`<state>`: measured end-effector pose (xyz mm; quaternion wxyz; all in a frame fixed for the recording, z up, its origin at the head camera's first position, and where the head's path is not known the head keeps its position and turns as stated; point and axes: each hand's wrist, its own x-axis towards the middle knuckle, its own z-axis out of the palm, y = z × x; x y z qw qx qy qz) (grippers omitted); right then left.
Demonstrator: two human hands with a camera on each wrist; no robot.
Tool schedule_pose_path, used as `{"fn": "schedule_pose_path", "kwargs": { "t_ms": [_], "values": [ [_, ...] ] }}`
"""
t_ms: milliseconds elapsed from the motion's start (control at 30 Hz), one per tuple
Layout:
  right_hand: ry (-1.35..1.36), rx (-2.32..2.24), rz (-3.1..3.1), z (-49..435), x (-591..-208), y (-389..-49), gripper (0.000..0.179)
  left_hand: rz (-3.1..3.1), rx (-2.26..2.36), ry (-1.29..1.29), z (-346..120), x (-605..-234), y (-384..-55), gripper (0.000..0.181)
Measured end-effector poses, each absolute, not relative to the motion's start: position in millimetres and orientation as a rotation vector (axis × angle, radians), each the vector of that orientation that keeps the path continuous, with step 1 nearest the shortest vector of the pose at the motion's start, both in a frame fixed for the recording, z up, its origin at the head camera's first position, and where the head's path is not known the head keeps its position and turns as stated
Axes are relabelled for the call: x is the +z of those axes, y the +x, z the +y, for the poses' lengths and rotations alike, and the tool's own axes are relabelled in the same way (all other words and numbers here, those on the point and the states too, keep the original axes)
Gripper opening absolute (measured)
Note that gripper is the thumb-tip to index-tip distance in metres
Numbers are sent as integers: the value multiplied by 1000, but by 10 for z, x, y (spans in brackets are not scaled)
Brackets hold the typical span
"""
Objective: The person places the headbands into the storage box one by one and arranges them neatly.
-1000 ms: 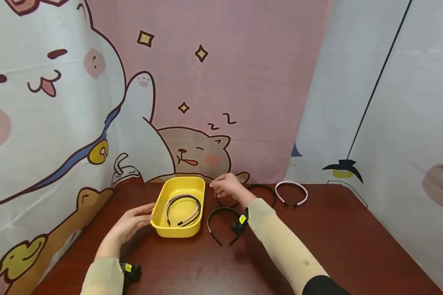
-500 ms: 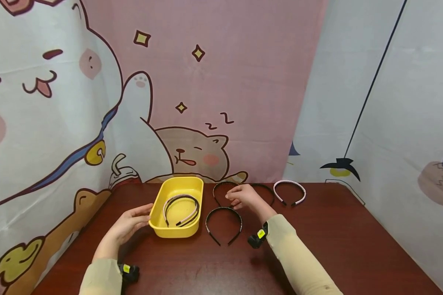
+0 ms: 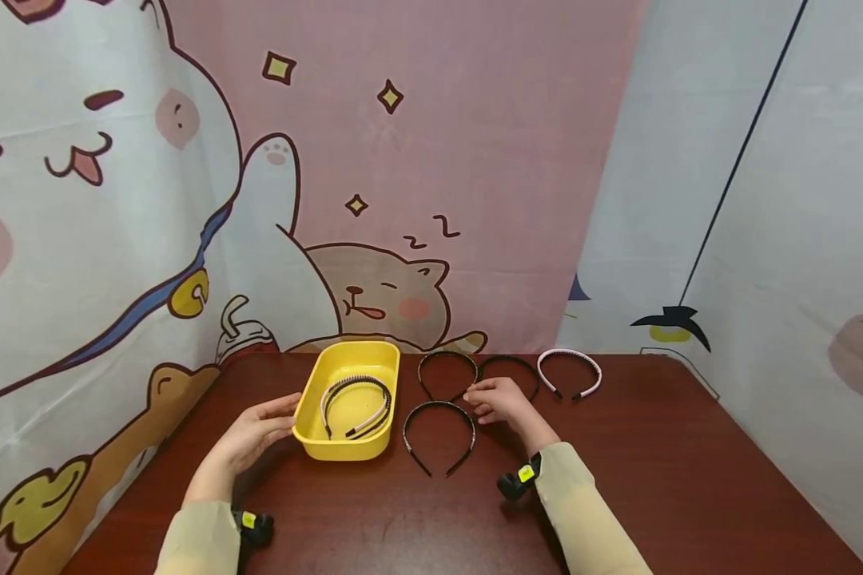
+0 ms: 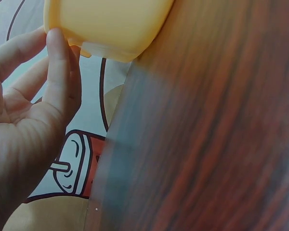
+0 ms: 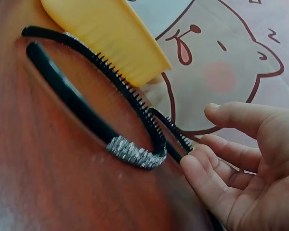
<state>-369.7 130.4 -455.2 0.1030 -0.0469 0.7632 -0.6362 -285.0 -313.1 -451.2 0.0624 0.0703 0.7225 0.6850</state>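
Observation:
My left hand (image 3: 255,435) touches the left wall of the yellow tray (image 3: 345,450) with extended fingertips; the left wrist view shows thumb and finger at its outer side. A pink headband (image 3: 369,422) and a black headband (image 3: 386,393) lie inside the tray. My right hand (image 3: 499,403) hovers with loosely bent fingers, holding nothing. Its fingertips are close to where several black headbands meet: a front one (image 3: 439,405) with a glittery section (image 5: 135,154), a back one (image 3: 447,354), and another (image 3: 509,358) partly hidden behind the hand.
A pink headband (image 3: 568,352) with black tips lies at the back right of the dark red-brown table (image 3: 690,479). A cartoon-printed cloth (image 3: 511,160) hangs directly behind the table's far edge.
My right hand has drawn away from the back black headband, to the right and towards me, uncovering it and the front one. The left hand stays at the tray.

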Motion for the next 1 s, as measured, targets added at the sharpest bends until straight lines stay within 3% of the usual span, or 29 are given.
{"fn": "schedule_pose_path", "kwargs": {
  "t_ms": [667, 1000],
  "values": [
    [-221, -1639, 2472, 1268, -4669, -3645, 35, 2180, 2077, 166, -3126, -4478, -2867, 60],
    [-287, -1382, 2705, 1216, -4632, -3576, 24, 2176, 2085, 196, -3123, -4499, -2853, 58]
  ]
}}
